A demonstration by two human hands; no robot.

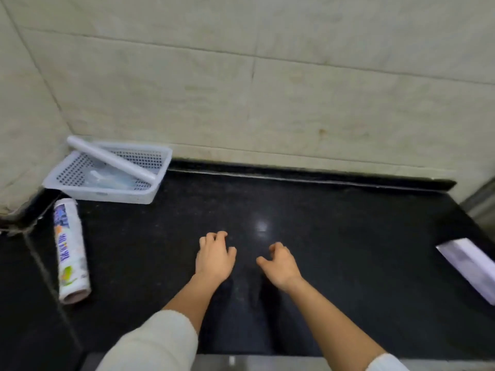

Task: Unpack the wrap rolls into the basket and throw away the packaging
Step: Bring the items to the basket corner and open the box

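Note:
A white perforated basket (80,190) sits in the far left corner of the black counter. A bare white wrap roll (109,158) lies slanted across its rim, and something clear and crumpled lies inside. A packaged wrap roll (70,250) with a printed label lies on the counter at the left, in front of the basket. My left hand (214,257) and my right hand (281,265) hover over the middle of the counter, palms down, fingers loosely curled and holding nothing. Both are well apart from the rolls.
A long white box (471,263) lies at the right edge of the counter. A tiled wall rises behind the counter and on the left. The black counter (348,236) has a raised back lip, and its front edge runs along the bottom.

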